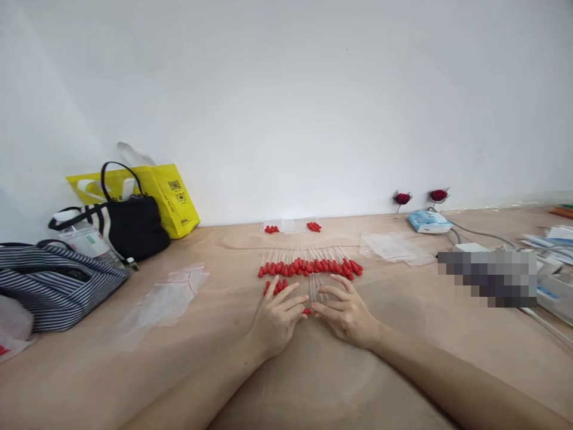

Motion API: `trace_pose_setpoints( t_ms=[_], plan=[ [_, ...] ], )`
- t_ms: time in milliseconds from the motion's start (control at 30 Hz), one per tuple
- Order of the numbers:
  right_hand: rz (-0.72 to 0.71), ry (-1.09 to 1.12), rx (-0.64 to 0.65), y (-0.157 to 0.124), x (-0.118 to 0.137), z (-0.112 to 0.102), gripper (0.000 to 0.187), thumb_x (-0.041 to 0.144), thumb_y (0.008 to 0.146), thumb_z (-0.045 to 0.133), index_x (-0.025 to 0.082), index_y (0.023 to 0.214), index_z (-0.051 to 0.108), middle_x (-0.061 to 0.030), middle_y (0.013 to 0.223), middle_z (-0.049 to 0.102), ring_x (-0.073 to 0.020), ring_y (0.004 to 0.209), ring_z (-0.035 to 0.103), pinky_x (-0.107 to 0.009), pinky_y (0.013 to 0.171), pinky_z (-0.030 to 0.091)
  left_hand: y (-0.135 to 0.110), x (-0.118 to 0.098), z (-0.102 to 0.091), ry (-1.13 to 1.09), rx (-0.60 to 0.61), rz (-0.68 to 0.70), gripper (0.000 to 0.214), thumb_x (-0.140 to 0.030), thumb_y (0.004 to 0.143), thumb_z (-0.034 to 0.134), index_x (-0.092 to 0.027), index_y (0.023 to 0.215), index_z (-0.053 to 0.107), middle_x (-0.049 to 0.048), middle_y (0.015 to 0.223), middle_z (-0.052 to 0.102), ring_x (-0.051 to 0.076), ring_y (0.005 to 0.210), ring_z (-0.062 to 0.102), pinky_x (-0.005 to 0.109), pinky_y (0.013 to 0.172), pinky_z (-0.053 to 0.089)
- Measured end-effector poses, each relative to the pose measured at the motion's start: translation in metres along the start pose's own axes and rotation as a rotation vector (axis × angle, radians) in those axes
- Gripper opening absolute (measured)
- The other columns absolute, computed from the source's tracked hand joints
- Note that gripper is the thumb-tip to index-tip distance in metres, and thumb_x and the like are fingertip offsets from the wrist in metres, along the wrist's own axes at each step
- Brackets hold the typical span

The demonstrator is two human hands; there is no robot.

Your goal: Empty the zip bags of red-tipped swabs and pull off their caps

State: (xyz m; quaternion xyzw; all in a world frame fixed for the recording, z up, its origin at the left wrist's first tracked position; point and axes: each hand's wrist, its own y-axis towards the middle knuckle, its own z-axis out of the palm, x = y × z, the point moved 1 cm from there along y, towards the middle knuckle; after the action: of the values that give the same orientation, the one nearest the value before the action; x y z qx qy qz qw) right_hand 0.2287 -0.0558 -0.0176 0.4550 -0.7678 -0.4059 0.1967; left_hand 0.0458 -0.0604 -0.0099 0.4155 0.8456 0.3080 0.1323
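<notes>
Both hands rest on the wooden table (313,370), close together. My left hand (276,316) lies with fingers spread over a few loose red rubber bulbs (276,286). My right hand (347,310) lies flat, fingers stretched toward a small bunch of clear glass tubes (316,286); a red bulb (307,310) shows between the two hands' fingertips. Just beyond them lies a row of several clear droppers with red bulbs (311,266). Farther back, near the wall, are two small piles of red bulbs (271,229) (314,226) on clear bags.
Clear zip bags (165,298) lie at left, more clear bags (394,246) at right. A striped bag (49,283), black handbag (134,227) and yellow bag (170,197) stand at far left. At right are a blue-white device (428,221), cables, boxes and two red roses (421,197).
</notes>
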Motion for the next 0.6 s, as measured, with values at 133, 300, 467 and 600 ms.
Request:
trace_pose_setpoints(
  t_ms=[133,300,467,600],
  plan=[
    [0.004,-0.003,-0.013,0.0004,0.0001,-0.0017,0.017,0.016,0.081,0.046,0.022,0.091,0.059,0.0011,0.066,0.067,-0.0156,0.087,0.057,-0.046,0.094,0.029,-0.0004,0.0008,-0.0004,0.001,-0.016,0.019,0.019,-0.016,0.084,0.042,-0.020,0.077,0.059,-0.0013,0.095,0.067,0.019,0.103,0.052,0.046,0.100,0.018],
    [0.004,0.006,-0.023,0.0005,0.0003,-0.0025,0.017,0.017,0.081,0.046,0.022,0.091,0.059,0.0012,0.066,0.067,-0.0153,0.086,0.057,-0.044,0.093,0.029,-0.0010,0.0009,0.0008,-0.003,-0.037,0.033,0.020,-0.015,0.083,0.042,-0.020,0.077,0.060,-0.0016,0.094,0.067,0.018,0.102,0.052,0.043,0.100,0.020],
    [0.036,0.001,-0.002,-0.0015,-0.0004,-0.0053,0.018,0.017,0.080,0.046,0.023,0.090,0.060,0.0017,0.064,0.066,-0.0157,0.085,0.056,-0.043,0.090,0.029,-0.0011,0.0027,-0.0009,0.002,-0.054,0.043,0.019,-0.014,0.082,0.043,-0.021,0.078,0.060,-0.0015,0.092,0.067,0.018,0.100,0.053,0.040,0.096,0.027],
    [0.122,-0.034,0.026,-0.0075,-0.0084,-0.0095,0.019,0.018,0.080,0.046,0.024,0.090,0.061,0.0004,0.065,0.065,-0.0168,0.084,0.055,-0.040,0.084,0.032,-0.0037,0.0079,-0.0012,0.003,-0.102,-0.011,0.019,-0.013,0.082,0.042,-0.020,0.080,0.059,0.0009,0.090,0.066,0.018,0.094,0.054,0.038,0.087,0.036]
  ],
)
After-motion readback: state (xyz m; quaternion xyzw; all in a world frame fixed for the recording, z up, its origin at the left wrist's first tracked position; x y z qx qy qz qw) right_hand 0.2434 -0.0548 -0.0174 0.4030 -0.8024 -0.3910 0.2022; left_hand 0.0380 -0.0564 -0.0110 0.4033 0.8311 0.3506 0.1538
